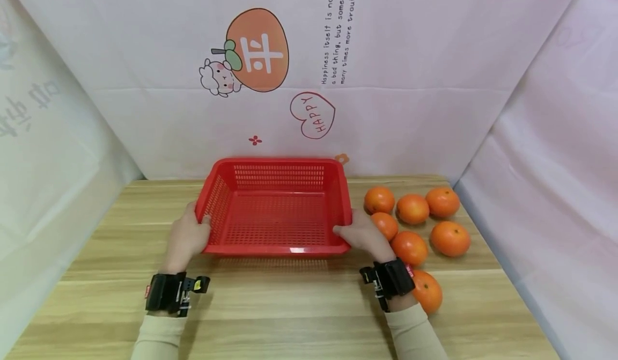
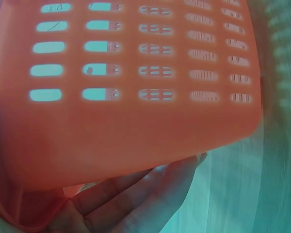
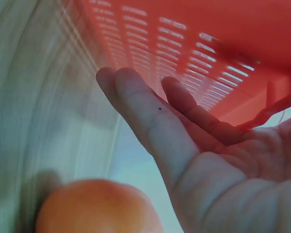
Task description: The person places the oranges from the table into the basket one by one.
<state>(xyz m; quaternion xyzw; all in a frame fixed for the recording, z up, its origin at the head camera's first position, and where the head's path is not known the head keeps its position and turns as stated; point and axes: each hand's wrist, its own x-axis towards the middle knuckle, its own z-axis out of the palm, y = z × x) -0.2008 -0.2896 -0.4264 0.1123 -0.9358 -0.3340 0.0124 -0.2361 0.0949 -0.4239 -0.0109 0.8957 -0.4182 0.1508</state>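
A red plastic basket (image 1: 277, 250) with slotted walls is held by both hands at its two short sides, and nothing lies inside it. On the left side my left hand (image 1: 188, 234) grips the rim, thumb over the inner edge; the left wrist view shows its fingers (image 2: 150, 194) beneath the basket wall (image 2: 136, 131). My right hand (image 1: 361, 234) grips the opposite rim, thumb inside. In the right wrist view its fingers (image 3: 155, 111) extend along the outside of the slotted wall (image 3: 208, 43). An orange (image 3: 99, 208) sits close to that hand.
Several oranges (image 1: 450, 238) lie on the right part of the wooden table (image 1: 285, 306), one (image 1: 427, 291) beside my right wrist. A printed white cloth (image 1: 410, 81) stands behind the table, with more cloth at both sides.
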